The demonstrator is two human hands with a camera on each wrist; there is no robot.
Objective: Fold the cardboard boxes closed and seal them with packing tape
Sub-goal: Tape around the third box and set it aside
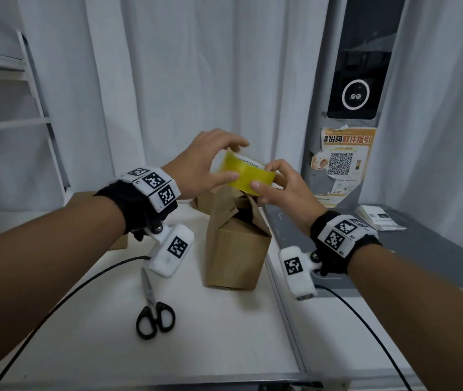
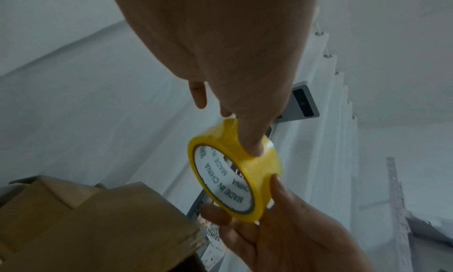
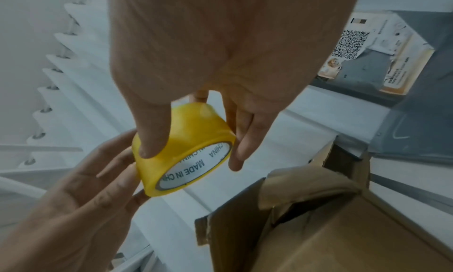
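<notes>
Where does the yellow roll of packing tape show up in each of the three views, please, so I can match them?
Head view: the yellow roll of packing tape sits centre, held between both hands above the brown cardboard box.
Left wrist view: centre-right, box at lower left.
Right wrist view: centre-left, box at lower right.
Shared landmark: the QR-code poster, partly visible in both wrist views.

A translucent yellow is shown by the tape roll [image 1: 245, 174], whose white core is printed with black lettering. Below the roll, the cardboard box [image 1: 236, 249] is coloured plain brown. Left of the box and nearer the viewer, black handles are seen on the scissors [image 1: 154, 311], laid on the white table [image 1: 219, 334]. Right of the box, an orange-and-white poster [image 1: 343, 162] is marked with a black square-dot code. Black-and-white square patterns are carried by the wrist bands [image 1: 154, 184].
</notes>
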